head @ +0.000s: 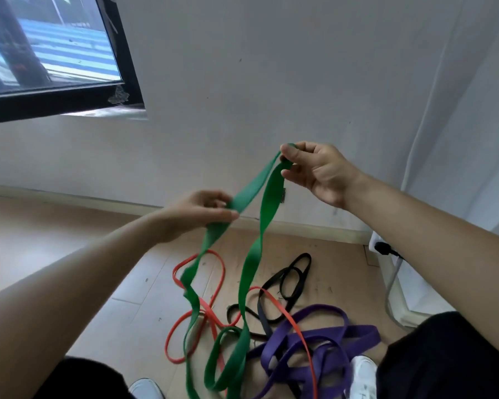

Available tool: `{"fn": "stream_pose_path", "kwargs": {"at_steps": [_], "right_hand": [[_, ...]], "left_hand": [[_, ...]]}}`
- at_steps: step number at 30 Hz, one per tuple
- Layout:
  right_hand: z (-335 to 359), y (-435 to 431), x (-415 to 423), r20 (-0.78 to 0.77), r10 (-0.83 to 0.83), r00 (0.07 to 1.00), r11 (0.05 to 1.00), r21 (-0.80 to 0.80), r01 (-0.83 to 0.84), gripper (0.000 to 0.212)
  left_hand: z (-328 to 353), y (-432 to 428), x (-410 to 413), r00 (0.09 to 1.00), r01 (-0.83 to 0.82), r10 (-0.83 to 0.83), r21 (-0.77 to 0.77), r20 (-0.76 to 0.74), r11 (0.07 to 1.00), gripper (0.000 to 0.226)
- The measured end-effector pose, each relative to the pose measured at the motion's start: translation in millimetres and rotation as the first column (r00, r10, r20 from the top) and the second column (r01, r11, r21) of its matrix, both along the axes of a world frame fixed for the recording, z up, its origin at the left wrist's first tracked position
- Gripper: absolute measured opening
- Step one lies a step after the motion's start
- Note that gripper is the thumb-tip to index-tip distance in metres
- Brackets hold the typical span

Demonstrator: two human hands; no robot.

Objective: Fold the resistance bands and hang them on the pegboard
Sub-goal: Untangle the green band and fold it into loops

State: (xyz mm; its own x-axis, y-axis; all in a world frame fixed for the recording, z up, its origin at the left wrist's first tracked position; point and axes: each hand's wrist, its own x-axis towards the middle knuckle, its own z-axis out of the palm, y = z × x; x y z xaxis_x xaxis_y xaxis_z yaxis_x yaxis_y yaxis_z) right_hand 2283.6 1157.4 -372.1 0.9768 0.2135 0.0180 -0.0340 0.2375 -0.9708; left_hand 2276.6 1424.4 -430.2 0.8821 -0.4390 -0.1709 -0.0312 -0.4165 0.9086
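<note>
Above a pale wooden floor (98, 306), the green band (251, 254) is pinched at its top by the right hand (320, 171) and gripped lower by the left hand (196, 211); its loops trail to the floor.

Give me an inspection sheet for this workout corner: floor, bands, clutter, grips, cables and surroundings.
Surface: wood-look floor, scuffed near the bands.
Job's things: green band lifted, its lower end trailing on the floor; red band, black band and purple band lie tangled and unfolded; no pegboard in view.
Clutter: nothing seen.
Grips: left hand pinches the green band lower down; right hand pinches its top fold.
Cables: black plug in a white socket by the wall; grey cable runs down from it.
Surroundings: white wall, black-framed window, baseboard.
</note>
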Motion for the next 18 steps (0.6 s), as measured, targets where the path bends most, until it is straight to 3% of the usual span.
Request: {"fn": "stream_pose_path", "kwargs": {"at_steps": [3, 7, 10, 18], "right_hand": [[-1, 4, -1, 0.026, -0.039, 0.999, 0.999, -0.004, 0.039, 0.021], [1, 5, -3, 0.068, -0.045, 0.997, 0.999, 0.004, 0.045, 0.021], [5, -2, -3, 0.064, -0.065, 0.996, 0.997, 0.038, 0.062, 0.027], [4, -41, 7, 0.014, -0.125, 0.992, 0.986, 0.110, 0.123, 0.010]], "left_hand": [[-22, -22, -6, 0.998, -0.012, 0.011, -0.015, -0.069, 1.000, 0.043], [-30, -59, -13, 0.997, -0.027, 0.021, -0.074, -0.079, 0.997, 0.064], [-29, -78, -15, 0.998, 0.008, -0.015, -0.118, -0.058, 0.993, 0.035], [-19, -94, -6, 0.993, -0.031, 0.012, -0.159, -0.114, 0.987, 0.020]]}}
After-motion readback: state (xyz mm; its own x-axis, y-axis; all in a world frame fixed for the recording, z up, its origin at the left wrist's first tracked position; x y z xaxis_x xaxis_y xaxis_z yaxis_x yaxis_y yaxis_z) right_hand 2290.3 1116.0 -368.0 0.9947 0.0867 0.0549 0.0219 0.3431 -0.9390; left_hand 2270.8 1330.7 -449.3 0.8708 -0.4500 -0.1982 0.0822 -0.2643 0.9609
